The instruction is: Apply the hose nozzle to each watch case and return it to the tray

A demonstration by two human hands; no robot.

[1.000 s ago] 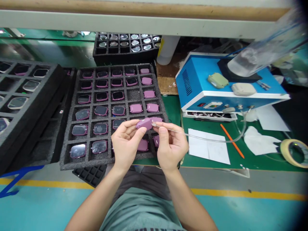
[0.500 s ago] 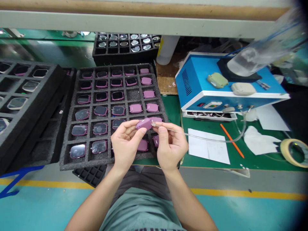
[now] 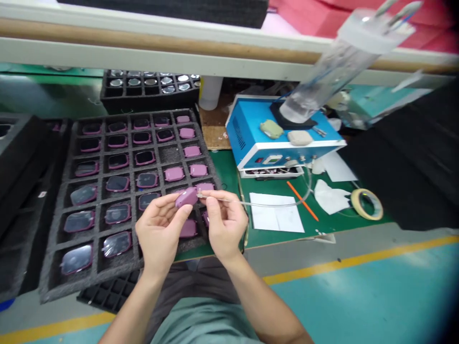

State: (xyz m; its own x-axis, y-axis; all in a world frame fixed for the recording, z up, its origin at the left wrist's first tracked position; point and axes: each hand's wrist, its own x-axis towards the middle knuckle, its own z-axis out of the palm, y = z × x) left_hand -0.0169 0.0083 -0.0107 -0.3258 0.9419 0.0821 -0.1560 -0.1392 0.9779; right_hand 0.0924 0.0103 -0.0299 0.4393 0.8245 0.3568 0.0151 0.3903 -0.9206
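Observation:
My left hand (image 3: pixel 159 229) is closed on a purple watch case (image 3: pixel 186 198), held tilted between thumb and fingers. In my right hand (image 3: pixel 226 224) a thin clear tube (image 3: pixel 265 205) is pinched. The small fitting at its tip (image 3: pixel 200 192) meets the right end of the case; whether it sits inside cannot be made out. Below both hands lies a grey foam tray (image 3: pixel 93 277). Its compartments hold purple watches, some with dark screens up and others as plain purple backs. The tube curves right to a blue box machine (image 3: pixel 287 152).
A clear cylinder (image 3: pixel 319 81) stands on the machine beside a green case (image 3: pixel 271 129) and a beige case (image 3: pixel 300 138). White paper (image 3: pixel 276 217), an orange stick (image 3: pixel 303 200) and a tape roll (image 3: pixel 366 204) lie rightward. Stacked foam trays (image 3: pixel 17 200) are at left; a shelf edge (image 3: pixel 161 52) crosses above.
The view has turned to the right, so the tray and machine appear further left. My hands keep the same hold, with the tube tip still at the case's end.

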